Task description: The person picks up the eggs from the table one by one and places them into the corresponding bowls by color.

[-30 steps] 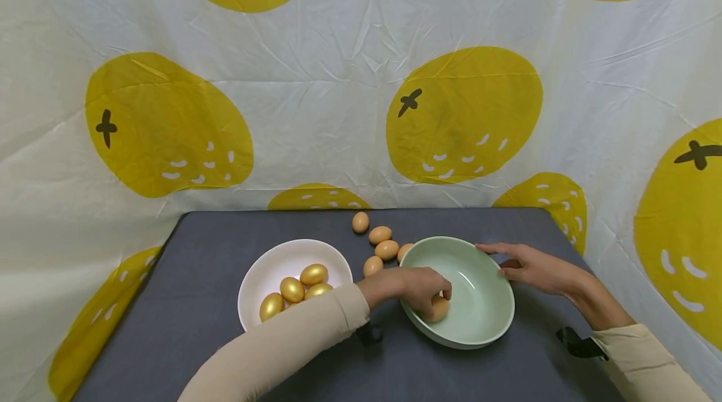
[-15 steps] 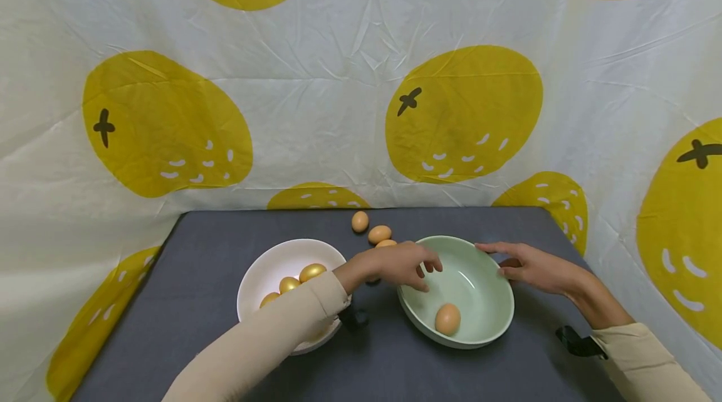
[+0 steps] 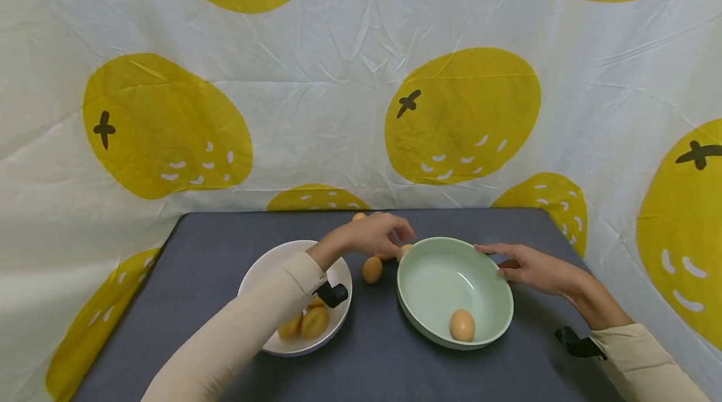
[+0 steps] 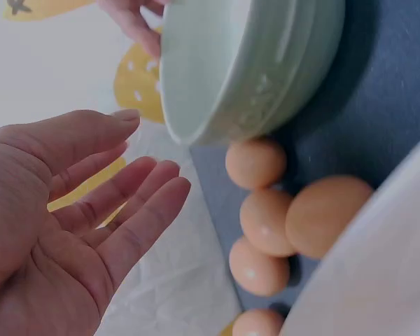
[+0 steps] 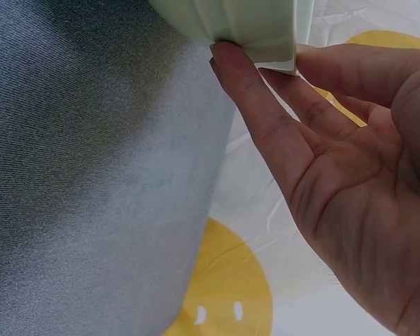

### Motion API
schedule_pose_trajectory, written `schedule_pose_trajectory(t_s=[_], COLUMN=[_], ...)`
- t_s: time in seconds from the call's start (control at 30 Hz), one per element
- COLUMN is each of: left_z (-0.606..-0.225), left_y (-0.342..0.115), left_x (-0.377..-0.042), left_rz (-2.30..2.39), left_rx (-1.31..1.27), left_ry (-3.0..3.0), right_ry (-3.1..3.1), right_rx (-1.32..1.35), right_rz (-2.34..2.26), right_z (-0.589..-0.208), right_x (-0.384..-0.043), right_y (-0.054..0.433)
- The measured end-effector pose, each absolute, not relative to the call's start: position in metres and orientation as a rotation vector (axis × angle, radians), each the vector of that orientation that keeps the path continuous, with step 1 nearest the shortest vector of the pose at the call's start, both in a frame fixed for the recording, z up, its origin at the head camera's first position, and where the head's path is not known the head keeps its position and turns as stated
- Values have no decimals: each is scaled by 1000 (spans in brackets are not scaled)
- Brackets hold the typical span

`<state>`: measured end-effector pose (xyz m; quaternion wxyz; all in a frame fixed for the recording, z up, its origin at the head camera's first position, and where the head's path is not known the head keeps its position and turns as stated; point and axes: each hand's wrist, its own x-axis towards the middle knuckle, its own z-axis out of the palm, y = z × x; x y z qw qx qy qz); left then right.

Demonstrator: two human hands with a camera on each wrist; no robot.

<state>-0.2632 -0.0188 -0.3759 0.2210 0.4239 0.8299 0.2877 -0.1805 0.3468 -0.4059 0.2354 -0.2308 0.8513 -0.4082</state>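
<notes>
In the centre of the frame, the left hand (image 3: 375, 236) was near the brown eggs (image 3: 372, 269), its fingers (image 4: 143, 227) loosely spread; at right, the right hand (image 3: 533, 269) pinched the rim of the green bowl (image 3: 440, 276), containing one egg (image 3: 462, 325).

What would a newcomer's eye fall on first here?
Probably the backdrop cloth with large yellow motifs behind the table. Next, the pale green bowl on the right, one brown egg inside, the right hand touching it. Left of it, the left hand hovers near loose eggs.
</notes>
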Motion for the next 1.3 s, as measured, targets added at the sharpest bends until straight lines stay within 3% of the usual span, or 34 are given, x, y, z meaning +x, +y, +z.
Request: schedule_pose_trajectory(t_s=[0.5,1.3], left_z=[-384,-405], left_y=[-32,-30], left_x=[-277,-269], left_rz=[436,178], left_rx=[1125,1119], left_ry=[2401,2354], right_ry=[2348,2341], right_rx=[-635,-650], right_rz=[-1113,-1124], right_z=[-408,-409], right_x=[-180,-181], right_y=[348,349])
